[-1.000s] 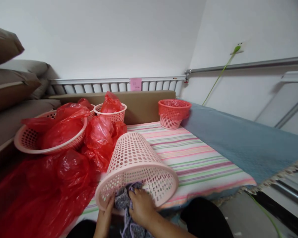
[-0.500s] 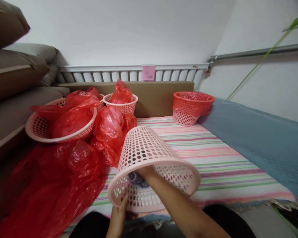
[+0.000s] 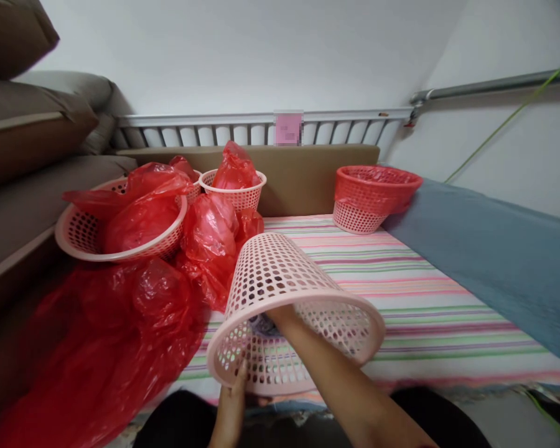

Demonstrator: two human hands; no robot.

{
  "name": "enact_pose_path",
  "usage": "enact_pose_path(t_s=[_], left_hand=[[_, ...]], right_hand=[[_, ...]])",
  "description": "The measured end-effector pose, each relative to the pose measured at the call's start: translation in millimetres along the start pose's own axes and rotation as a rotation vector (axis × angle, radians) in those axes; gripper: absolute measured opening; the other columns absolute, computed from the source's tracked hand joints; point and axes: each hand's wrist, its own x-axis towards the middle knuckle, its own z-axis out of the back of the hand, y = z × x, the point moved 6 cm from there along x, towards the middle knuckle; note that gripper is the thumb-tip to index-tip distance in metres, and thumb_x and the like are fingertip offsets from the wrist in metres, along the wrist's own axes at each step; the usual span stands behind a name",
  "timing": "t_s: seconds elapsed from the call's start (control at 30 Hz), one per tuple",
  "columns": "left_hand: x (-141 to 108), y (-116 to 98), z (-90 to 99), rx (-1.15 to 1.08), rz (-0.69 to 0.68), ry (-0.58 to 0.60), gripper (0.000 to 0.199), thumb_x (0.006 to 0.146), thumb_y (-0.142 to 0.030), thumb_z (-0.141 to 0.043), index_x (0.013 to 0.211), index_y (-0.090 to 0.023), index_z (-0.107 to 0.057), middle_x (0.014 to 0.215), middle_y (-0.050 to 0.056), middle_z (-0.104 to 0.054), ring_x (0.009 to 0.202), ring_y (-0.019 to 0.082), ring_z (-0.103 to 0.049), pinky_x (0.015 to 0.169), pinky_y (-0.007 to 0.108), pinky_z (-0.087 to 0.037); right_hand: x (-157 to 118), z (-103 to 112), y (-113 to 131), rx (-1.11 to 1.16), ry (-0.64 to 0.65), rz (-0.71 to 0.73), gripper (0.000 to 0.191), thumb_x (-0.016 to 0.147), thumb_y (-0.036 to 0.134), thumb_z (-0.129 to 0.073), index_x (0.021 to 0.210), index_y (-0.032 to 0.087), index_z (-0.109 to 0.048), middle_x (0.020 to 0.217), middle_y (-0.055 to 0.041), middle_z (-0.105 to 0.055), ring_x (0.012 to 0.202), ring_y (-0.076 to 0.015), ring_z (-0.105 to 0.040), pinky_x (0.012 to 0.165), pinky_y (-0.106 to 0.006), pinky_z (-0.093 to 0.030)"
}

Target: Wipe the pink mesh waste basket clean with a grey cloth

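A pink perforated plastic basket [image 3: 280, 264] lies tipped on its side, its mouth facing me. My left hand [image 3: 236, 386] grips the rim at the lower left, thumb inside and the other fingers underneath. Deep inside the basket, my right hand [image 3: 280, 316] presses a greyish-purple cloth [image 3: 262, 325] against the inner wall; its fingers are mostly hidden by the basket side. Just left of the basket sit crumpled red plastic bags [image 3: 210, 239].
A wide pink basket [image 3: 65, 239] with red bags stands at left, smaller baskets [image 3: 236, 198] behind. A red-lined basket [image 3: 359, 219] stands back right on the striped cloth [image 3: 429, 317]. Cushions [image 3: 28, 124] are stacked at left; a blue-covered side [image 3: 485, 242] rises at right.
My right hand and the cloth have gone slightly deeper into the basket. The whole view has shifted a little; my left hand still holds the rim.
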Motion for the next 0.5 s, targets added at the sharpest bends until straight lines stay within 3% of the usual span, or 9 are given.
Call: enact_pose_path(t_s=[0.07,0.13,0.23,0.33,0.5], left_hand=[[1.8,0.9,0.6,0.003,-0.012,-0.004,0.034,0.069,-0.040,-0.070,0.096,-0.019,-0.070,0.125,0.010,-0.064,0.135,0.034,-0.035,0.110,0.045,-0.034],[4.2,1.3,0.2,0.004,-0.030,-0.006,0.036,0.069,-0.040,-0.070,0.100,-0.021,-0.067,0.128,0.008,-0.061,0.138,0.032,-0.030,0.112,0.044,-0.030],[7.8,1.4,-1.4,-0.006,-0.070,-0.010,0.055,0.066,-0.043,-0.072,0.112,-0.016,-0.060,0.143,0.012,-0.047,0.141,0.031,-0.023,0.116,0.039,-0.022],[8.8,2.9,-2.2,-0.028,-0.093,-0.009,0.075,0.063,-0.052,-0.072,0.121,-0.009,-0.052,0.149,0.019,-0.035,0.140,0.031,-0.024,0.116,0.036,-0.019],[5.4,3.9,-2.7,-0.052,-0.071,0.025,0.077,0.061,-0.063,-0.068,0.115,-0.008,-0.057,0.141,0.021,-0.046,0.136,0.035,-0.032,0.115,0.042,-0.022]], right_hand=[[-19.0,-1.4,10.2,-0.161,0.071,0.033,0.054,0.082,0.032,-0.050,0.134,0.019,-0.044,0.142,-0.0115,-0.042,0.132,-0.0296,-0.034,0.109,-0.046,-0.026],[-47.9,-4.8,17.1,-0.268,0.155,0.038,0.049,0.075,0.027,-0.055,0.121,0.013,-0.055,0.123,-0.0164,-0.058,0.116,-0.0311,-0.051,0.098,-0.044,-0.038],[-98.0,-5.5,26.5,-0.295,0.212,0.051,0.038,0.070,0.024,-0.055,0.106,0.014,-0.062,0.101,-0.0144,-0.066,0.096,-0.0288,-0.059,0.087,-0.041,-0.044],[-136.7,-4.1,34.3,-0.299,0.265,0.076,0.040,0.069,0.027,-0.054,0.107,0.017,-0.061,0.105,-0.0125,-0.064,0.098,-0.0289,-0.057,0.087,-0.040,-0.044],[-153.7,1.4,38.1,-0.290,0.290,0.030,0.041,0.068,0.026,-0.052,0.107,0.016,-0.061,0.109,-0.0128,-0.063,0.100,-0.0303,-0.057,0.088,-0.041,-0.044]])
